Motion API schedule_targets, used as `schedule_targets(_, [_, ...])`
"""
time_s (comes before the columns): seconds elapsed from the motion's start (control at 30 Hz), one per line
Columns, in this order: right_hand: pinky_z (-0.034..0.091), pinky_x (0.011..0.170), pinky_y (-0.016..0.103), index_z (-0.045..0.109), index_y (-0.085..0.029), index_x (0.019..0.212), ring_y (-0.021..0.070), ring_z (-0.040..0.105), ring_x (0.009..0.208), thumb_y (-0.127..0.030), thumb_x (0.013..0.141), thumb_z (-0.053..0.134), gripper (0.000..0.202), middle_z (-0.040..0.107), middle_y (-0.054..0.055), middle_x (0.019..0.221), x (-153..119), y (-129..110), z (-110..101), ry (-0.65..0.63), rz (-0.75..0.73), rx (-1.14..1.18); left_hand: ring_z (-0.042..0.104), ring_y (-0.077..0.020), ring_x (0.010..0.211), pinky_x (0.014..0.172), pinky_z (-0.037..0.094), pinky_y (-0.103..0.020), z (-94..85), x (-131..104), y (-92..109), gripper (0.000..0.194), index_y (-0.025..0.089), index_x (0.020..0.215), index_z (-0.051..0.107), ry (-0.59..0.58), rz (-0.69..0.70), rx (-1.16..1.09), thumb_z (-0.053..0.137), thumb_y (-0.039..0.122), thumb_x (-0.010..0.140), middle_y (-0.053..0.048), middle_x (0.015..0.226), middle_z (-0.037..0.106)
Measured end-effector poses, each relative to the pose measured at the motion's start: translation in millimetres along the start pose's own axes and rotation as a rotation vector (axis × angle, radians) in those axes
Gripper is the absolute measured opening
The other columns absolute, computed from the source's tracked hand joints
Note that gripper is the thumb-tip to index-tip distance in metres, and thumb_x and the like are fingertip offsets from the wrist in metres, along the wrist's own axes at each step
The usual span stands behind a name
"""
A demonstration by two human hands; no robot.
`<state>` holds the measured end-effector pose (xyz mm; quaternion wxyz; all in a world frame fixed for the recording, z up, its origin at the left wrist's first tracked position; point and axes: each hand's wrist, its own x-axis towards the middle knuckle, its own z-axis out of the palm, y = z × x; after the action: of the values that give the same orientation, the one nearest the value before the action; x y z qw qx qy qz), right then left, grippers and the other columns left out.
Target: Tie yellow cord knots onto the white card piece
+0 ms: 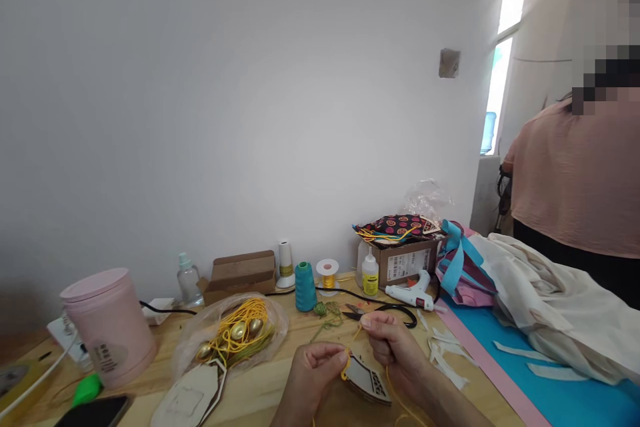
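At the far left stands a pink lidded canister (111, 330), upright, with a dark phone (95, 412) in front of it. Next comes a clear plastic bag (280, 324), spread open around a tangle of yellow cords (245, 314) and several gold-coloured beads (239, 330); flat wooden panels (185, 397) lie at its near edge. Behind are a clear bottle (189, 284) and a brown carton (240, 274), its contents hidden. A teal thread cone (305, 288) stands upright.

The left hand (317, 374) is closed in a pinch, thumb and forefinger gripping the left end of a fan-shaped ornament (363, 377), held at the table's near side. The ornament's long axis slopes from upper left down to lower right, the latticed end pointing away from the left hand. It has a plain pale grey face, a brown edge and dark openwork; yellow cord (345, 371) is looped at its left end.

The right hand (400, 350) is curled nearly shut, its fingertips pinching a yellow strand (357, 332) above the ornament. Beyond it, a yellow-labelled glue bottle (370, 282) stands beside a cardboard box (407, 264) topped with dark patterned fabric (395, 224). A white glue gun (413, 294) lies before the box, left of cream cloth (560, 294).
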<state>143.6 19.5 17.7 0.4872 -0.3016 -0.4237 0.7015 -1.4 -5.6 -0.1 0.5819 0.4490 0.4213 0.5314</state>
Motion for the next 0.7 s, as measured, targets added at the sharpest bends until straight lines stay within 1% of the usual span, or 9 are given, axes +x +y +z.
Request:
schedule_targets(0.1, [0.024, 0.038, 0.018, 0.055, -0.014, 0.059, 0.0050, 0.031, 0.038, -0.026, 0.060, 0.058, 0.012, 0.039, -0.006, 0.043, -2, -6, 1, 0.058, -0.197, -0.317, 0.055, -0.0135, 0.049, 0.053, 0.043, -0.024, -4.2, 0, -1, 0.019, 0.012, 0.058, 0.066, -0.004, -0.002, -0.008, 0.069, 0.028, 0.049, -0.004, 0.055, 0.065])
schedule_targets(0.17, [0.036, 0.056, 0.022, 0.059, -0.017, 0.078, 0.0122, 0.047, 0.063, -0.022, 0.061, 0.055, 0.018, 0.054, 0.001, 0.070, -6, -10, 3, 0.061, -0.436, -0.563, 0.056, -0.0135, 0.051, 0.054, 0.042, -0.024, -5.9, 0, -1, 0.018, 0.012, 0.059, 0.066, 0.010, 0.005, 0.018, 0.068, 0.027, 0.051, -0.004, 0.056, 0.066])
schedule_targets(0.23, [0.034, 0.075, 0.027, 0.056, -0.021, 0.093, 0.0175, 0.045, 0.087, -0.020, 0.064, 0.052, 0.029, 0.053, 0.003, 0.093, -11, -12, 6, 0.020, -0.615, -0.785, 0.055, -0.0133, 0.051, 0.054, 0.042, -0.023, -6.3, 1, 0, 0.017, 0.012, 0.061, 0.066, 0.007, 0.012, 0.052, 0.067, 0.027, 0.052, -0.003, 0.057, 0.066])
schedule_targets(0.27, [0.031, 0.080, 0.029, 0.054, -0.022, 0.096, 0.0185, 0.042, 0.093, -0.020, 0.066, 0.051, 0.031, 0.052, 0.004, 0.098, -13, -12, 7, -0.007, -0.660, -0.875, 0.054, -0.0128, 0.051, 0.053, 0.041, -0.023, -6.1, 1, 0, 0.017, 0.012, 0.061, 0.066, 0.003, 0.023, 0.070, 0.067, 0.027, 0.052, -0.003, 0.056, 0.065])
schedule_targets(0.33, [0.031, 0.081, 0.030, 0.053, -0.022, 0.098, 0.0185, 0.044, 0.093, -0.023, 0.070, 0.049, 0.029, 0.054, 0.005, 0.097, -15, -8, 9, -0.056, -0.656, -0.996, 0.051, -0.0106, 0.047, 0.049, 0.039, -0.021, -5.3, 0, 1, 0.017, 0.012, 0.061, 0.067, 0.006, 0.055, 0.105, 0.066, 0.027, 0.052, -0.001, 0.053, 0.063])
schedule_targets(0.4, [0.036, 0.072, 0.027, 0.057, -0.021, 0.093, 0.0168, 0.050, 0.081, -0.026, 0.074, 0.044, 0.024, 0.058, 0.004, 0.087, -14, -3, 11, -0.109, -0.570, -1.047, 0.044, -0.0071, 0.039, 0.042, 0.033, -0.018, -4.2, 0, 2, 0.018, 0.012, 0.061, 0.067, 0.041, 0.072, 0.137, 0.066, 0.027, 0.052, 0.002, 0.044, 0.058])
schedule_targets(0.47, [0.037, 0.061, 0.023, 0.060, -0.019, 0.083, 0.0145, 0.052, 0.069, -0.027, 0.077, 0.040, 0.023, 0.061, 0.003, 0.076, -12, 3, 11, -0.129, -0.486, -1.058, 0.031, -0.0035, 0.031, 0.035, 0.024, -0.017, -3.3, -1, 4, 0.021, 0.011, 0.061, 0.066, 0.079, 0.042, 0.154, 0.066, 0.029, 0.052, 0.006, 0.033, 0.046])
schedule_targets(0.57, [0.034, 0.052, 0.021, 0.061, -0.017, 0.069, 0.0126, 0.050, 0.058, -0.028, 0.077, 0.040, 0.025, 0.059, 0.002, 0.063, -7, 7, 8, -0.050, -0.470, -1.086, 0.017, -0.0007, 0.027, 0.031, 0.014, -0.016, -2.4, -3, 8, 0.023, 0.010, 0.062, 0.065, 0.075, -0.025, 0.124, 0.066, 0.030, 0.051, 0.011, 0.028, 0.032])
schedule_targets(0.7, [0.031, 0.047, 0.020, 0.061, -0.016, 0.063, 0.0108, 0.045, 0.052, -0.030, 0.076, 0.042, 0.026, 0.055, 0.001, 0.056, -5, 6, 5, 0.010, -0.503, -1.101, 0.014, -0.0008, 0.025, 0.029, 0.008, -0.016, 0.0, -5, 12, 0.026, 0.010, 0.066, 0.065, 0.050, -0.062, 0.069, 0.064, 0.032, 0.054, 0.012, 0.025, 0.026])
